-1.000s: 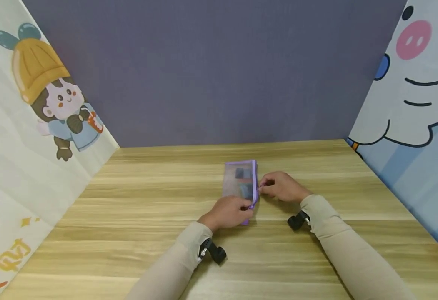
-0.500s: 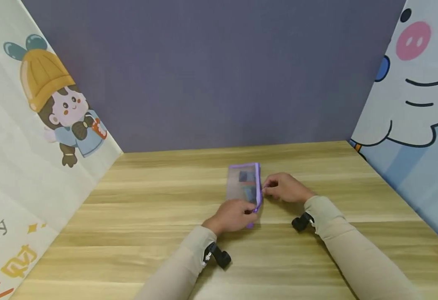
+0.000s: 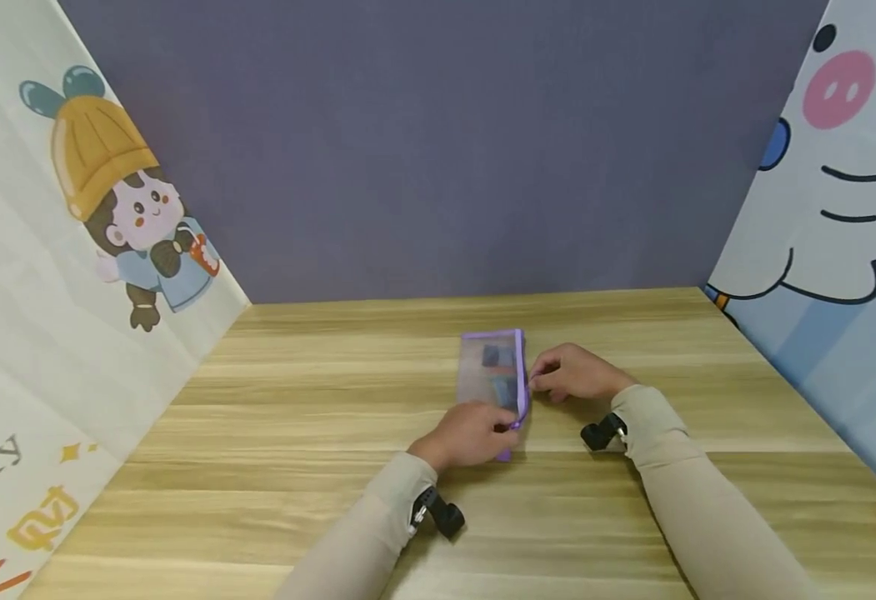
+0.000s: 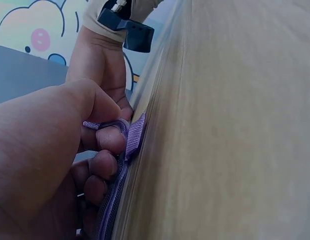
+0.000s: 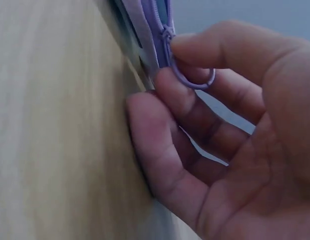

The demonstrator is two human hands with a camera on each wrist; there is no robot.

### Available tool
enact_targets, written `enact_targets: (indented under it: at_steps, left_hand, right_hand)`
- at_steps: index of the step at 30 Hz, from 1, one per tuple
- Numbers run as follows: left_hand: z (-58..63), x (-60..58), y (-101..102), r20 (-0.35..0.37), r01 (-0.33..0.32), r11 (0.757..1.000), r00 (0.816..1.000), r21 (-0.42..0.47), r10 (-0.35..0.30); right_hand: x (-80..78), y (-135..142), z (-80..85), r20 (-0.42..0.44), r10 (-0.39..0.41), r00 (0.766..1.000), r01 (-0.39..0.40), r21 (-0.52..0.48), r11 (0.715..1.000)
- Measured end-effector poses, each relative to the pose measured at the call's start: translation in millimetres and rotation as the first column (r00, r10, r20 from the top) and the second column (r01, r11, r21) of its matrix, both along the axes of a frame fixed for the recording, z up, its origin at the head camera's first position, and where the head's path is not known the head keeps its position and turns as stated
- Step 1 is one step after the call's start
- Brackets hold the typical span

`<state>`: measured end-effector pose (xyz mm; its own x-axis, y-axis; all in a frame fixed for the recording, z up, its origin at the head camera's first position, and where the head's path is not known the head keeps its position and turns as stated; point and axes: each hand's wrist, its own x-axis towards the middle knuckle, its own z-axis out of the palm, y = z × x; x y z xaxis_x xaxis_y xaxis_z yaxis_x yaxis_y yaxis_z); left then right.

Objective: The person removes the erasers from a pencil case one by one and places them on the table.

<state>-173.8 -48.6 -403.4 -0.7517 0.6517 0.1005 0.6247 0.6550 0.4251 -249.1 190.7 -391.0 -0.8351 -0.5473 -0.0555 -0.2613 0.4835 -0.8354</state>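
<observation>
A see-through mesh zipper pouch [image 3: 473, 371] with purple trim lies on the wooden table, its zipper [image 3: 521, 367] along the right side. Dark and bluish items show inside it, blurred by the mesh. My left hand [image 3: 466, 433] pinches the near end of the zipper between thumb and forefinger. In the left wrist view a purple ribbon tab [image 4: 136, 134] sticks out beside those fingers. My right hand [image 3: 577, 372] is at the zipper's middle, thumb and forefinger pinching the slider's purple cord pull [image 5: 195, 87]. The cord's loop hangs out past the thumb.
The wooden table [image 3: 317, 425] reaches back to a dark grey panel [image 3: 438, 150]. Printed cartoon panels stand at the left [image 3: 2, 250] and right [image 3: 835, 250]. A small black camera is strapped to each wrist.
The head view has shifted a little, so everything sits slightly further right in it. Both hands keep their pinch on the pouch, with hardly any movement along the zipper.
</observation>
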Motion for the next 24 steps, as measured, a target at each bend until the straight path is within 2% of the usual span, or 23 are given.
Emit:
enact_targets:
  at_steps: [10, 24]
  left_hand:
    - [-6.9, 2.4, 0.6, 0.013, -0.005, 1.0, 1.0, 0.024, 0.004]
    - [-3.0, 1.8, 1.5, 0.025, 0.0, 1.0, 1.0, 0.031, -0.001]
  right_hand:
    - [1.4, -1.0, -6.9, -0.006, 0.008, 1.0, -0.009, -0.042, 0.999]
    - [1.5, -3.3, -7.2, -0.003, -0.055, 0.998, 0.055, -0.054, 0.997]
